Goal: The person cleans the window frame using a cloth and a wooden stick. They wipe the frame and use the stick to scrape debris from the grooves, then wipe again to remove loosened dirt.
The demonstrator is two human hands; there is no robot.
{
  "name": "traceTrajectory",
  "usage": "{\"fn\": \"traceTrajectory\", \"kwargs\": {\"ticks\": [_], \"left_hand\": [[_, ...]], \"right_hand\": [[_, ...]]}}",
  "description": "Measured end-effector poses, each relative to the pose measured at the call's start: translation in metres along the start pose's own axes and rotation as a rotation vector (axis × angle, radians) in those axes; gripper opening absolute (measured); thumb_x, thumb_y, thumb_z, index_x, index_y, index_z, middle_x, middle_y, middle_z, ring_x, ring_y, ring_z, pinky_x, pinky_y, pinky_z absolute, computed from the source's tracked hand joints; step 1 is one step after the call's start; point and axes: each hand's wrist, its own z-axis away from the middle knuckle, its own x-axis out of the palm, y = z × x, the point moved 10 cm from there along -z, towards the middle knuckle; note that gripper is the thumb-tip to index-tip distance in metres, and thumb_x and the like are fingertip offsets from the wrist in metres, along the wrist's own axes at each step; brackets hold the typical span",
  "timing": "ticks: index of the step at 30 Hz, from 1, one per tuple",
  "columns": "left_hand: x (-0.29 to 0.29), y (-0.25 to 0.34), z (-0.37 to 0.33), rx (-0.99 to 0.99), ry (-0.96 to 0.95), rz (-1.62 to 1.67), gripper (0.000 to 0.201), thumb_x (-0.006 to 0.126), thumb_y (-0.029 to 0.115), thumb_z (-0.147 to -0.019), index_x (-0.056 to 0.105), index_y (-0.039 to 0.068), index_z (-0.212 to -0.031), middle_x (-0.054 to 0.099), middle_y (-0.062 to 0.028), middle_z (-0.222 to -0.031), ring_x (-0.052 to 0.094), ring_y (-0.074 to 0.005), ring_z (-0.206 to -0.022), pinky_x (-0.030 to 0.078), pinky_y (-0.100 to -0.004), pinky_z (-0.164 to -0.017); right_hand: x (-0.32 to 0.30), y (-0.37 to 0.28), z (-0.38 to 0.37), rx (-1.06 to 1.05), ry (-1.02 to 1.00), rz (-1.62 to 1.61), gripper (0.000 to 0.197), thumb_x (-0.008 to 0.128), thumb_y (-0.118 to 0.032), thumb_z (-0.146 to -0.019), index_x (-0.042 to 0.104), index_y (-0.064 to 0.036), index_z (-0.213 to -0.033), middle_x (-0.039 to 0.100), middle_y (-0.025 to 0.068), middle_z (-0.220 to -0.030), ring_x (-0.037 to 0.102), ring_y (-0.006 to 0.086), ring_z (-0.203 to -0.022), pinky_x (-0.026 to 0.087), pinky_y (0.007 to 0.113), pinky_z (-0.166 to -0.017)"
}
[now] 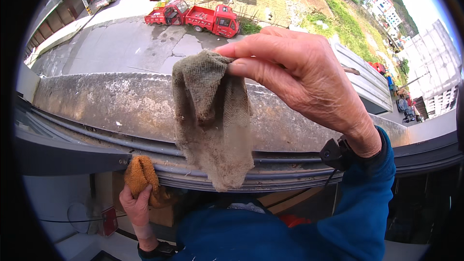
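A grey-green cloth (212,116), damp-looking and dirty, hangs in folds from my right hand (299,72). Thumb and fingers pinch it by its upper corner, raised above the window track (270,171). Lower left, my left hand (137,205) grips an orange-brown cloth (140,176), bunched up against the end of the dark window frame (72,154). Dust and dirt lie along the track's grooves. The lower end of the grey-green cloth hangs in front of part of the track.
Beyond the track runs a stained concrete ledge (111,96). Outside and below are a road (106,48), red three-wheeled trucks (212,19) and garden plots. A black device (333,154) is strapped at my right wrist. Indoors, a cardboard box (162,215) stands below the track.
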Motion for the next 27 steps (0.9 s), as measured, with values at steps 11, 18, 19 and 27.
{"fn": "traceTrajectory", "kwargs": {"ticks": [11, 18, 19, 27], "left_hand": [[-0.007, -0.035, -0.006, -0.004, -0.057, 0.141, 0.033, 0.058, 0.003, -0.09, 0.052, -0.004, -0.122, 0.061, -0.0061, -0.109, 0.056, -0.0124, -0.095, 0.043, -0.0252, -0.086], [-0.005, -0.027, -0.007, 0.01, -0.052, 0.071, 0.031, 0.057, 0.007, -0.092, 0.054, -0.004, -0.12, 0.062, -0.0056, -0.106, 0.056, -0.0121, -0.093, 0.043, -0.0247, -0.084], [-0.005, -0.023, -0.007, 0.037, -0.05, 0.075, 0.03, 0.057, 0.008, -0.092, 0.054, -0.004, -0.12, 0.062, -0.0055, -0.106, 0.056, -0.012, -0.092, 0.043, -0.0247, -0.084], [-0.007, -0.032, -0.006, 0.008, -0.025, 0.064, 0.033, 0.055, 0.007, -0.093, 0.051, -0.005, -0.123, 0.06, -0.0071, -0.11, 0.055, -0.0116, -0.095, 0.043, -0.0244, -0.085]], "right_hand": [[-0.105, -0.019, 0.184, 0.604, 0.005, 0.217, 0.023, 0.07, -0.002, -0.075, 0.069, -0.0025, -0.098, 0.056, 0.0049, -0.069, 0.046, 0.0141, -0.061, 0.038, 0.026, -0.055], [-0.083, 0.014, 0.271, 0.677, -0.247, 0.554, 0.014, 0.071, -0.023, -0.077, 0.07, -0.0188, -0.09, 0.045, 0.0031, -0.066, 0.053, 0.0198, -0.06, 0.043, 0.033, -0.052], [-0.08, 0.018, 0.279, 0.671, -0.282, 0.593, 0.013, 0.07, -0.024, -0.077, 0.07, -0.0195, -0.09, 0.046, 0.0033, -0.067, 0.054, 0.0207, -0.06, 0.043, 0.033, -0.052], [-0.037, 0.05, 0.285, 0.621, -0.452, 0.501, 0.012, 0.062, -0.03, -0.084, 0.066, -0.0223, -0.092, 0.05, 0.0044, -0.07, 0.058, 0.0249, -0.058, 0.045, 0.036, -0.048]]}}
